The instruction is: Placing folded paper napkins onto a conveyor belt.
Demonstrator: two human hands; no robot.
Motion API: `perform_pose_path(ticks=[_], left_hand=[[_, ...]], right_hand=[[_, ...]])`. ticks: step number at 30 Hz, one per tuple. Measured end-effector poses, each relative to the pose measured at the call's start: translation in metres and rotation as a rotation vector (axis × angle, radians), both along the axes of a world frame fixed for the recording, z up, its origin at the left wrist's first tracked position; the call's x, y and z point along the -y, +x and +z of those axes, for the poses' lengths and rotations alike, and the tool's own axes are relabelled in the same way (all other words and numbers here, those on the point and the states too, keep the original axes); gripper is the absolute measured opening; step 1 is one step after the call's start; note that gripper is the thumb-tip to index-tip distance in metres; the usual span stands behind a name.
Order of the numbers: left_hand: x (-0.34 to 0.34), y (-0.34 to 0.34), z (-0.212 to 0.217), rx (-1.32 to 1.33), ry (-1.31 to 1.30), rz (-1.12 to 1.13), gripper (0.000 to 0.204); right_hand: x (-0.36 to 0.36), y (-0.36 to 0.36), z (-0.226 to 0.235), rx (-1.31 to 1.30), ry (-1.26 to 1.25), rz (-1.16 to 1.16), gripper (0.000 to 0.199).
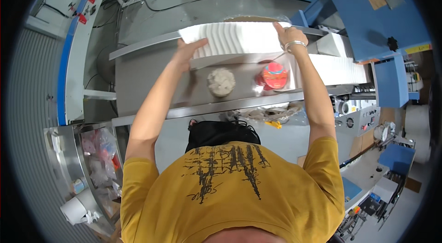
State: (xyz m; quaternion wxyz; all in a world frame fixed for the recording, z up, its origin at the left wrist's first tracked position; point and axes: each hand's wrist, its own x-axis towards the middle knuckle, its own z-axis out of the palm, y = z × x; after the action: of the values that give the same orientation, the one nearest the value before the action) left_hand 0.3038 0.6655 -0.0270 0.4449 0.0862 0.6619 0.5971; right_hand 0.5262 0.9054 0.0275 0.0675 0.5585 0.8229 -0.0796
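Stack of white sheets (239,37) lying across the far side of the steel table (138,82), long edge along the far rail, gripped at both ends. Left hand (189,52) clamped on the near-left corner, fingers curled over the top face. Right hand (286,35) grasping the far-right end, fingers wrapped on the edge, silver bracelet (294,45) at the wrist. Second run of white sheets (340,66) just beside the stack on the right, leading toward the blue machine (368,8).

Open steel to the left of the stack and along the near rail; right side tight against the second run.

Count on the table: one pale round lid (221,82), one red round lid (275,76), well apart, both between the forearms. One crumpled clear bag (269,113) hanging at the near edge. Two hands, both own
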Motion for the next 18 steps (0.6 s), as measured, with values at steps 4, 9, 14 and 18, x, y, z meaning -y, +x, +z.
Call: perform_pose_path(ticks=[4,9,14,18], left_hand=[[0.096,-0.069,0.013,-0.060,-0.038,-0.013,0.075],[0.195,-0.158,0.014,0.356,0.177,-0.005,0.048],[0.202,-0.167,0.004,0.021,-0.177,-0.162,0.084],[0.211,-0.172,0.015,-0.005,-0.138,-0.252,0.077]], right_hand=[[0.049,-0.050,0.002,-0.159,-0.368,0.137,0.101],[0.102,-0.081,-0.039,-0.650,-0.997,-0.101,0.113],[0.151,-0.107,-0.033,-0.739,-1.029,-0.118,0.129],[0.179,-0.130,-0.027,-0.667,-0.904,-0.011,0.118]])
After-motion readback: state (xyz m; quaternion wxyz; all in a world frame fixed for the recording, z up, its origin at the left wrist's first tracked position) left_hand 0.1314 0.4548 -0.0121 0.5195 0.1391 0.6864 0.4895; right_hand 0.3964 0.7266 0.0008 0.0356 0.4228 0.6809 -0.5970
